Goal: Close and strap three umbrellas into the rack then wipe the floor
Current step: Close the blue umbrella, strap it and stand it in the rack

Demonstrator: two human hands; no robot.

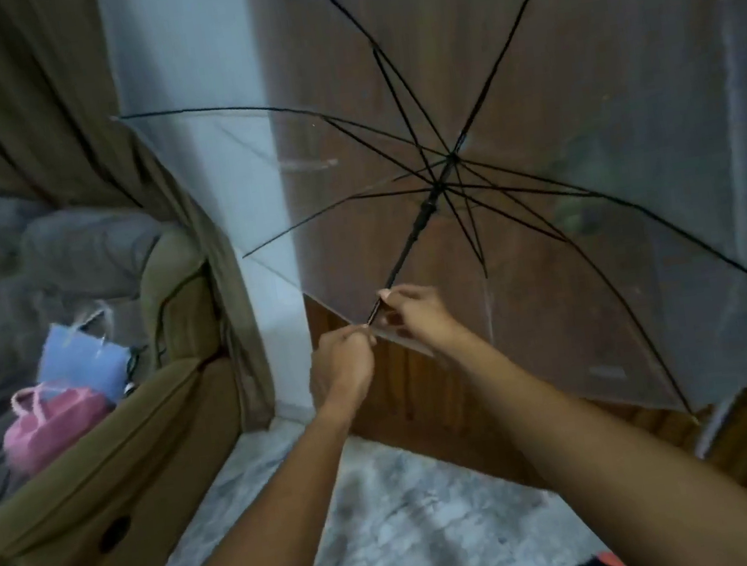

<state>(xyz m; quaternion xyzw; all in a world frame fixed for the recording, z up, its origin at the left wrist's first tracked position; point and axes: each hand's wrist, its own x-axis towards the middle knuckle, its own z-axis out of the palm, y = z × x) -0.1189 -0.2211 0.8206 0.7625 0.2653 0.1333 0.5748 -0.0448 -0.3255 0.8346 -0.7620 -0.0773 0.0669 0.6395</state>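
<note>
Both hands are bunched up on the black shaft [399, 260] of a clear umbrella [538, 175]: left hand [342, 365] wrapped tight around the lower end, right hand [416, 313] just above it, fingers pinched narrow on the rod. Both forearms reach straight out from the bottom. Up from the grip the shaft tilts right to the hub, ribs spread, canopy fully open against a brown wooden door [498, 52]. Left of the grip there's an olive sofa [115, 464] with a pink bag [51, 427] and a blue one [82, 359]. Marble floor [395, 531] below.
</note>
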